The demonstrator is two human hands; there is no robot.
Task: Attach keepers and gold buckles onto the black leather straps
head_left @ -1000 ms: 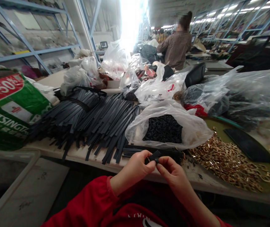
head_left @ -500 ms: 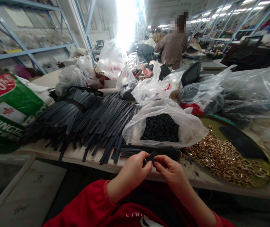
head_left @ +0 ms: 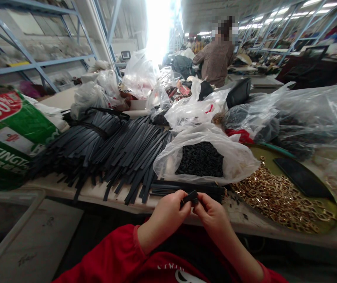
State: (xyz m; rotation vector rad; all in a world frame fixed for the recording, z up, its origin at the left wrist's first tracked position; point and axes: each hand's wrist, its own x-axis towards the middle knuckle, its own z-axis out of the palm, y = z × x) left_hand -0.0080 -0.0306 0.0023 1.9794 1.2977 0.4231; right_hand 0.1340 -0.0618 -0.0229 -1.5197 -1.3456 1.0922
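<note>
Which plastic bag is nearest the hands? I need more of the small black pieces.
The open clear bag straight ahead of both hands, heaped with small black pieces. The other bags lie farther back on the table.

I see my left hand (head_left: 168, 210) and right hand (head_left: 214, 212) pinching one small black strap piece (head_left: 190, 197) together at the table (head_left: 103, 194) edge. Black straps (head_left: 109, 149) lie piled left, a bag (head_left: 206, 157) of black bits just behind, gold buckles (head_left: 280, 198) right.
</note>
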